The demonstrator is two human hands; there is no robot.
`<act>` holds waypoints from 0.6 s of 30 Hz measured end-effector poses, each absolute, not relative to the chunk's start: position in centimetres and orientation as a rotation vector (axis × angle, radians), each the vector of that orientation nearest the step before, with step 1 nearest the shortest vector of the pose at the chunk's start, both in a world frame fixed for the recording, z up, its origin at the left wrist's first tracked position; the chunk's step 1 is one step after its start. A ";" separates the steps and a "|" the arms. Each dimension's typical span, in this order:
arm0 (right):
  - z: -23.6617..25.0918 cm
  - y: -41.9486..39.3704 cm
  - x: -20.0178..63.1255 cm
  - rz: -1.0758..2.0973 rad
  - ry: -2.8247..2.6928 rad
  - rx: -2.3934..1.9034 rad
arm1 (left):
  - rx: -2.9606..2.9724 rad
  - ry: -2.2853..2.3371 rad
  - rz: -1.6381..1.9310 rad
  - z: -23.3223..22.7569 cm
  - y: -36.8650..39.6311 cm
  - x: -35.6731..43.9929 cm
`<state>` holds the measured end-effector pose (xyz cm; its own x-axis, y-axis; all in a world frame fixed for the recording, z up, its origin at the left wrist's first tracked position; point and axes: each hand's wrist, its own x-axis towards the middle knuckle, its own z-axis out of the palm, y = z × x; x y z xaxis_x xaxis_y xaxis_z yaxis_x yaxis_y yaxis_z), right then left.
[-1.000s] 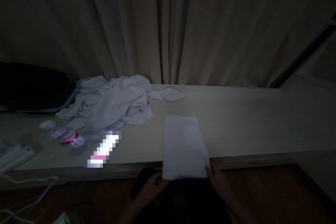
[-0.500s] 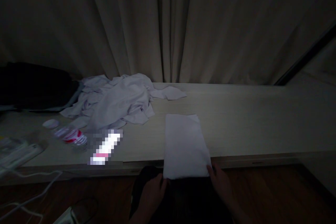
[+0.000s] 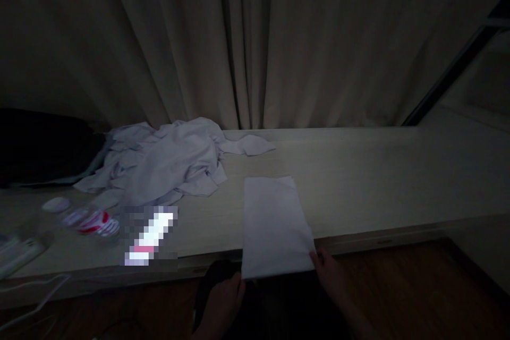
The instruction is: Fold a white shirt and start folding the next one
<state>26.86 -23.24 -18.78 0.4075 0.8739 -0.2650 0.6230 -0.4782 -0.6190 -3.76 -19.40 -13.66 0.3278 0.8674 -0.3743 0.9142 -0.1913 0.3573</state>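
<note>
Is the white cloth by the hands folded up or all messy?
Folded. The white cloth lies as a flat, neat rectangle with straight edges on the table, unlike the crumpled pile behind.

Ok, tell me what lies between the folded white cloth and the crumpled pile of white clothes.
Head view: only bare tabletop separates the folded cloth from the crumpled pile; nothing lies there.
</note>
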 end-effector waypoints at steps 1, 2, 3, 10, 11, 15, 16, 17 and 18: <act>-18.7 -23.1 26.9 0.800 -1.284 -2.245 | 2.037 1.549 -0.070 -13.7 -19.4 -3.9; -18.4 -23.0 26.8 0.808 -1.284 -2.254 | 1.974 1.531 -0.008 -13.8 -19.4 -3.9; -18.2 -22.9 26.8 0.827 -1.279 -2.263 | 1.894 1.507 0.061 -13.9 -19.4 -4.0; -15.8 -21.5 26.4 0.913 -1.251 -2.306 | 1.183 1.445 0.302 -15.4 -19.6 -2.7; -15.8 -21.4 26.3 0.912 -1.242 -2.326 | 1.150 1.443 0.322 -15.7 -19.6 -2.5; -16.8 -21.3 26.6 0.863 -1.267 -2.317 | 1.092 1.368 0.383 -16.4 -19.5 -2.4; -17.3 -21.4 26.8 0.849 -1.275 -2.297 | 1.084 1.352 0.393 -16.5 -19.4 -2.5; -17.7 -21.4 27.0 0.837 -1.282 -2.273 | 1.079 1.342 0.403 -16.6 -19.3 -2.6; -18.1 -21.4 27.2 0.827 -1.286 -2.252 | 1.078 1.338 0.411 -16.7 -19.2 -2.7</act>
